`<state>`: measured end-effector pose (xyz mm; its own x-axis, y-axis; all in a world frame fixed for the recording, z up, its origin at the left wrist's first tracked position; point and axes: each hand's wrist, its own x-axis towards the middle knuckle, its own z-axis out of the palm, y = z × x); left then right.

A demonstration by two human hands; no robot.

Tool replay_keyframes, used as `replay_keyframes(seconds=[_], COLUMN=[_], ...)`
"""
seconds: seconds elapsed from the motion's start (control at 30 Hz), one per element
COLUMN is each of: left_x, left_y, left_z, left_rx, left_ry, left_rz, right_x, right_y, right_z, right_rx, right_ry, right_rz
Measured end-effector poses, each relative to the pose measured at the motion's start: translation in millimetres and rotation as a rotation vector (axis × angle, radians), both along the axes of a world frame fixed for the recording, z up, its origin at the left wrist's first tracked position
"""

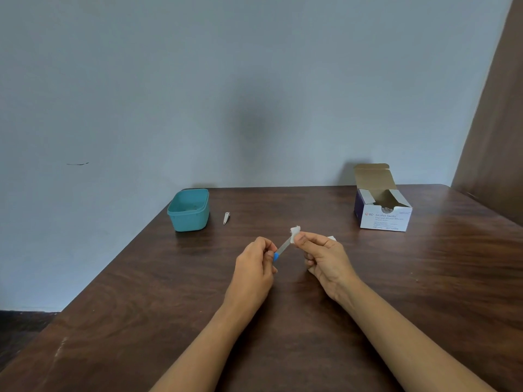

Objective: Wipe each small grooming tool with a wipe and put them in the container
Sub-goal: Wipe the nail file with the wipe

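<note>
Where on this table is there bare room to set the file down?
Bare wood runs between the nail clipper and the alcohol swab box, and along the near edge of the table. It is crowded only beside the teal container and around both hands.

open tabletop (283,321) toward container (189,209), nail clipper (226,218) just beside

On the worktop (396,278), the container (188,210) stands far left, nail clipper (226,218) just right of it, swab box (382,207) far right.
</note>
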<state>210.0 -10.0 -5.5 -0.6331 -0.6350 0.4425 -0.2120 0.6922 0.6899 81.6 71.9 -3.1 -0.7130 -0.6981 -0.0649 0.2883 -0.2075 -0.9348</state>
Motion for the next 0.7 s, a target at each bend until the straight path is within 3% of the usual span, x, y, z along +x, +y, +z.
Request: replay_keyframes(seconds=[0.2,0.7], left_x=[1.3,2.6], left_y=[-1.4,3.1], left_z=[0.1,5.1], left_rx=[-0.078,-0.059], left_ry=[0.011,0.009], left_rz=[-0.018,-0.028], right_x=[1.6,2.4], right_y=[0.4,2.3], right_z=[0.9,3.7], right_rx=[-0.019,0.123], right_ry=[0.014,0.221], right_rz=[-0.011,-0.063])
